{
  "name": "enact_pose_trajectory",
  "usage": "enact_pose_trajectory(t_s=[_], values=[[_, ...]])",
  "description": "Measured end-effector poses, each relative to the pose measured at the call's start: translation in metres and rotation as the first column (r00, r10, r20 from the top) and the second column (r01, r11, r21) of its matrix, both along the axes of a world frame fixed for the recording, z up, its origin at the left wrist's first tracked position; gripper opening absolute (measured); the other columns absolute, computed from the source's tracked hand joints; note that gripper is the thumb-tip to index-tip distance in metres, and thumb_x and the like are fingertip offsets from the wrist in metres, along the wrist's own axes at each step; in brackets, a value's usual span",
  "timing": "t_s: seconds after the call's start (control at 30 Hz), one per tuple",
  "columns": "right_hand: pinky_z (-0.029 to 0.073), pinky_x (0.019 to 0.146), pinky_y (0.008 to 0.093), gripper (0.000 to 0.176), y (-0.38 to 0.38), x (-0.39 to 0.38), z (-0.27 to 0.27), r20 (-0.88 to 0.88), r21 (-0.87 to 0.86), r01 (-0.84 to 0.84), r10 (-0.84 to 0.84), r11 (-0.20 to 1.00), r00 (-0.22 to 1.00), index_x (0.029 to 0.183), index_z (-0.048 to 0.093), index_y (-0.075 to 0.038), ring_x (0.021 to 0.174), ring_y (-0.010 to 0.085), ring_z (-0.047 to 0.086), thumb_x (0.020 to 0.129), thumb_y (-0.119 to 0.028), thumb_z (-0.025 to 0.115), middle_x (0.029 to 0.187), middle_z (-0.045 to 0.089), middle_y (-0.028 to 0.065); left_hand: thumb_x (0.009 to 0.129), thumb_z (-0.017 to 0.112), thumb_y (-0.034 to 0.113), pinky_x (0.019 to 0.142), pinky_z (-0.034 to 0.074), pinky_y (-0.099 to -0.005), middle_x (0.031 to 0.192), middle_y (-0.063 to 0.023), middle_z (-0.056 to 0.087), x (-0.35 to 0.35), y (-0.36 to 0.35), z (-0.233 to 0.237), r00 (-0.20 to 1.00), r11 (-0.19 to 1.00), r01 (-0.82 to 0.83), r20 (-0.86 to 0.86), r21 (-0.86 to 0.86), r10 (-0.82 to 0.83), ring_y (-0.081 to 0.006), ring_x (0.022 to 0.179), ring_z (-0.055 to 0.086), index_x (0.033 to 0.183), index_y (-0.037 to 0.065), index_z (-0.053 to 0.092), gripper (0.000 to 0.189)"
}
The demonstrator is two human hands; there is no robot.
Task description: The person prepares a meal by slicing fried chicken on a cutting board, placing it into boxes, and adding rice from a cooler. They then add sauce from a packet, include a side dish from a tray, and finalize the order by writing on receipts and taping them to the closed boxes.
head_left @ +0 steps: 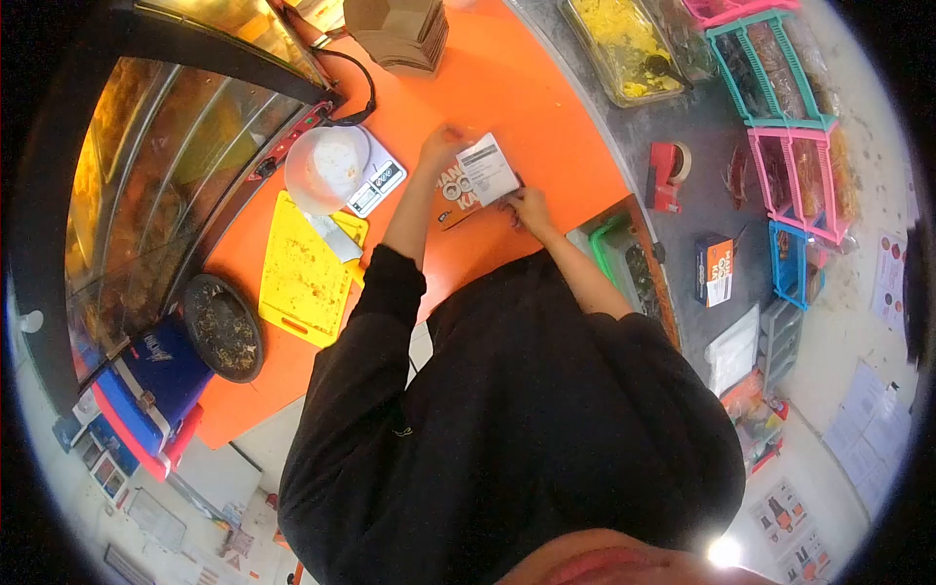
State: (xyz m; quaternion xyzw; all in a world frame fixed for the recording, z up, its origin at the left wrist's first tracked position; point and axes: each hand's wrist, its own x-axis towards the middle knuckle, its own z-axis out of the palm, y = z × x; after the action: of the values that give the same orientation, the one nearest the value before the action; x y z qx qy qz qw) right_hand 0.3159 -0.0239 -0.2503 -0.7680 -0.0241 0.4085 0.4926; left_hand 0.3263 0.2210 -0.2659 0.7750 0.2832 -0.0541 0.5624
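Observation:
A brown cardboard food box [451,205] with white lettering lies on the orange counter in front of me. A white printed receipt [487,170] covers part of its top. My left hand [444,148] is at the box's far left edge, fingers curled in against it; their tips are partly hidden. At the receipt's near right corner, my right hand [528,210] has its fingers pinched together on the paper and the box edge beneath.
Left are a digital scale [378,185] with a bowl [327,168], a knife [336,239] on a yellow cutting board [302,278], and a dark round pan [223,327]. Stacked cardboard trays [400,34] stand behind. Right are a tape dispenser [667,177] and another printed box [717,268].

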Motion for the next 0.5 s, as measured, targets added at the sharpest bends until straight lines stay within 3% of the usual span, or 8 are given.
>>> enact_pose_trajectory(t_s=[0.03,0.1,0.17,0.23,0.33,0.43,0.47,0.5], values=[[0.048,0.043,0.0299,0.028,0.003,0.001,0.003,0.063,-0.020,-0.023,0.024,1.000,0.998,0.078,0.069,0.004,0.045,0.0161,0.060,0.089,-0.022,0.068,0.058,0.062,0.0092,0.071,0.081,0.025,0.073,0.052,-0.0346,0.093,-0.0097,0.070,0.000,0.000,0.006,1.000,1.000,0.005,-0.004,0.000,-0.005,-0.0238,0.088,0.066,0.102,0.007,0.065,0.039],[0.049,0.045,0.0308,0.028,0.009,0.002,0.020,0.092,-0.076,-0.087,0.094,0.993,0.991,0.079,0.070,0.004,0.046,0.0168,0.060,0.089,-0.022,0.067,0.059,0.063,0.0101,0.075,0.078,0.028,0.075,0.051,-0.0371,0.101,-0.0109,0.067,0.006,-0.005,0.027,0.980,0.818,0.151,-0.192,0.555,-0.051,-0.0252,0.094,0.065,0.108,0.007,0.061,0.043],[0.050,0.047,0.0317,0.028,0.005,-0.002,0.036,0.122,-0.139,-0.134,0.152,0.981,0.981,0.079,0.070,0.005,0.046,0.0174,0.061,0.090,-0.021,0.066,0.061,0.065,0.0109,0.074,0.078,0.033,0.079,0.049,-0.0405,0.107,-0.0116,0.065,-0.007,0.000,0.034,0.998,0.816,0.058,-0.033,0.575,-0.048,-0.0265,0.102,0.062,0.110,0.008,0.060,0.047],[0.049,0.048,0.0311,0.036,-0.007,-0.009,0.054,0.052,-0.362,-0.436,0.485,0.824,0.873,0.073,0.068,0.004,0.043,0.0155,0.057,0.090,-0.027,0.065,0.058,0.063,0.0091,0.074,0.077,0.038,0.083,0.048,-0.0438,0.112,-0.0122,0.063,-0.013,-0.014,0.051,0.987,0.815,-0.037,0.150,0.578,-0.061,-0.0278,0.110,0.059,0.113,0.009,0.058,0.052],[0.048,0.051,0.0318,0.035,-0.041,-0.020,0.087,-0.004,-0.345,-0.466,0.495,0.815,0.869,0.077,0.071,0.000,0.045,0.0150,0.057,0.091,-0.032,0.065,0.058,0.063,0.0066,0.062,0.084,0.044,0.100,0.042,-0.0481,0.131,-0.0165,0.052,-0.064,-0.057,0.106,0.956,0.560,0.240,-0.093,0.793,-0.278,-0.0357,0.122,0.048,0.138,0.008,0.043,0.093],[0.047,0.050,0.0321,0.034,-0.102,-0.027,0.077,-0.049,-0.278,-0.342,0.342,0.898,0.938,0.082,0.073,-0.004,0.047,0.0146,0.058,0.088,-0.037,0.067,0.059,0.064,0.0057,0.053,0.087,0.043,0.100,0.038,-0.0561,0.142,-0.0150,0.041,-0.072,-0.057,0.054,0.889,0.566,0.327,-0.043,0.757,-0.456,-0.0372,0.127,0.040,0.148,0.015,0.029,0.115],[0.049,0.054,0.0352,0.032,-0.131,-0.028,0.078,0.060,-0.267,-0.273,0.299,0.924,0.952,0.088,0.074,-0.005,0.050,0.0186,0.061,0.087,-0.037,0.067,0.066,0.067,0.0083,0.055,0.086,0.039,0.100,0.039,-0.0539,0.141,-0.0167,0.042,-0.061,-0.067,0.088,0.873,0.625,0.469,-0.222,0.625,-0.433,-0.0382,0.125,0.043,0.149,0.015,0.028,0.113],[0.050,0.062,0.0397,0.032,-0.165,-0.037,0.065,0.274,-0.285,-0.202,0.282,0.937,0.920,0.091,0.072,-0.004,0.063,0.0250,0.065,0.087,-0.035,0.066,0.075,0.069,0.0120,0.055,0.087,0.038,0.099,0.040,-0.0519,0.138,-0.0200,0.044,-0.062,-0.066,0.075,0.889,0.607,0.400,-0.130,0.687,-0.439,-0.0386,0.121,0.046,0.149,0.013,0.028,0.114]])
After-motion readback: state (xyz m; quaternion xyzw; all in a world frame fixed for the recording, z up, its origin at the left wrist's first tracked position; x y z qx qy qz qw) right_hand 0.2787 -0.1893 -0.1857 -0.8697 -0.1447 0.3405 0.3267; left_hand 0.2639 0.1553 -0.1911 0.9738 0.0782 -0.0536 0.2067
